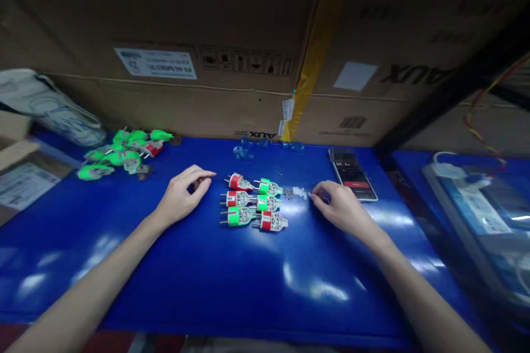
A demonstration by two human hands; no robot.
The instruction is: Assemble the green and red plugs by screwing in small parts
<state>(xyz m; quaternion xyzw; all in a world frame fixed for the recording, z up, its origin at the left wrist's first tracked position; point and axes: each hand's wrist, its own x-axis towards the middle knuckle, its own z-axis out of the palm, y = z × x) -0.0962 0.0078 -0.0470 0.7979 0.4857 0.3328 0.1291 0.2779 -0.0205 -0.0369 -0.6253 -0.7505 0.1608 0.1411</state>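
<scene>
Several opened plugs lie in two columns on the blue table (248, 281), among them a red one (272, 221) and a green one (240, 215). My left hand (184, 194) rests left of them, index finger stretched out and apart from the thumb, holding nothing. Right of the plugs are small metal screws (289, 193) and a little heap of clear pieces (300, 193). Beside that heap is my right hand (336, 203), its thumb and index finger brought close together; whatever is between the fingertips is too small to make out.
A pile of green and red plugs (124, 155) lies at the back left, near an open carton (25, 176). Blue scraps (243, 153) lie by the large cardboard boxes (186, 105). A phone (353, 176) and a plastic-wrapped power strip (482, 204) are on the right.
</scene>
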